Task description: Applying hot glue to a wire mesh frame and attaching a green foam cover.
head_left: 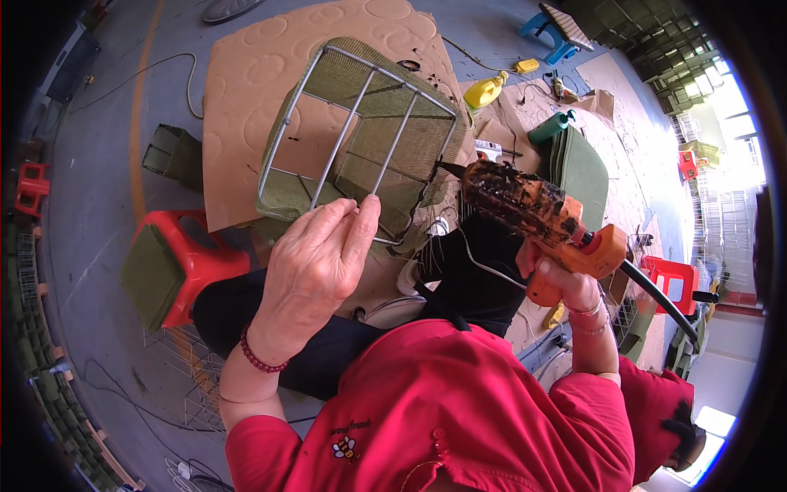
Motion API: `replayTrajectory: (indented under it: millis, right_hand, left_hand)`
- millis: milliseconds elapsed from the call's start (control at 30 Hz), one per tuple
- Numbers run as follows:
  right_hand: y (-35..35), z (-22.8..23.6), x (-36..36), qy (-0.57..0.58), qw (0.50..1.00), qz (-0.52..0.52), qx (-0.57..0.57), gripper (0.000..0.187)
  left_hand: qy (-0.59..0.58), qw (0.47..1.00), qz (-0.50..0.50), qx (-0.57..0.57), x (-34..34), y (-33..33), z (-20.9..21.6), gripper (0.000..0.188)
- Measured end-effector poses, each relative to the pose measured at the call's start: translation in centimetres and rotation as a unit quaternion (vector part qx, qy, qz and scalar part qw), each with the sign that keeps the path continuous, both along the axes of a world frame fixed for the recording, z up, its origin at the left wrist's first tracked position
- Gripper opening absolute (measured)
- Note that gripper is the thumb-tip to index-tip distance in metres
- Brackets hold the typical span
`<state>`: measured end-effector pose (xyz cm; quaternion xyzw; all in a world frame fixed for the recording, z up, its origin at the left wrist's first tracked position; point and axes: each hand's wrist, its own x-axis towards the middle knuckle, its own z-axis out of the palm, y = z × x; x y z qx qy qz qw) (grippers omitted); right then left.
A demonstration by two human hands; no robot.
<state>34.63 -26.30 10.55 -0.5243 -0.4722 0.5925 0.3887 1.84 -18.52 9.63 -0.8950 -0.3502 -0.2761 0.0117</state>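
A box-shaped basket of olive-green woven fabric (287, 193) lies in front of me, its open side crossed by a grey wire frame (350, 109). With thumb and fingertips closed together, my left hand (311, 258) grips a rod of that frame at its near side. My right hand (566, 283) is wrapped around the handle of an orange glue gun (525, 201), whose barrel is smeared with black residue. The gun's nozzle points left and sits at the frame's right edge. Dark glue (420, 199) runs down that edge to the near corner.
Brown cardboard (234, 107) lies under the basket. A red stool (225, 266) bearing green panels stands left. Beyond the gun are a yellow bottle (484, 92), a green bottle (551, 126) and stacked green panels (589, 168). Another person's red sleeve (652, 402) shows lower right; a black cable (660, 295) trails from the gun.
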Motion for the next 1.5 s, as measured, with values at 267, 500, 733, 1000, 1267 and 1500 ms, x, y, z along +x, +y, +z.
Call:
replayTrajectory:
  millis: [267, 500, 733, 1000, 1267, 1500]
  right_hand:
    - [-1.1, -0.4, -0.1, 0.000, 0.998, 0.043, -0.048, 0.025]
    - [-1.4, 0.1, -0.2, 0.022, 0.995, -0.012, -0.097, 0.027]
    - [-1.7, 0.7, -1.0, -0.040, 0.997, 0.035, -0.052, 0.024]
    - [-1.5, 0.8, -1.1, -0.089, 0.995, 0.043, -0.011, 0.018]
    - [-1.6, 0.7, -1.5, -0.034, 0.998, 0.035, -0.038, 0.025]
    - [-1.2, 0.7, -2.3, -0.043, 0.990, 0.117, 0.067, 0.031]
  left_hand:
    - [-0.005, 1.000, 0.006, 0.001, -0.1, 0.1, 0.1, 0.050]
    - [-0.010, 1.000, 0.009, 0.001, -0.1, 0.2, 0.1, 0.055]
    - [-0.015, 1.000, 0.010, 0.006, 0.0, 0.2, 0.0, 0.052]
    - [-0.022, 1.000, 0.012, 0.004, -0.2, 0.3, -0.1, 0.052]
    - [-0.019, 1.000, 0.010, 0.002, -0.2, 0.2, -0.1, 0.054]
    - [-0.015, 1.000, 0.007, 0.001, -0.2, 0.1, 0.0, 0.054]
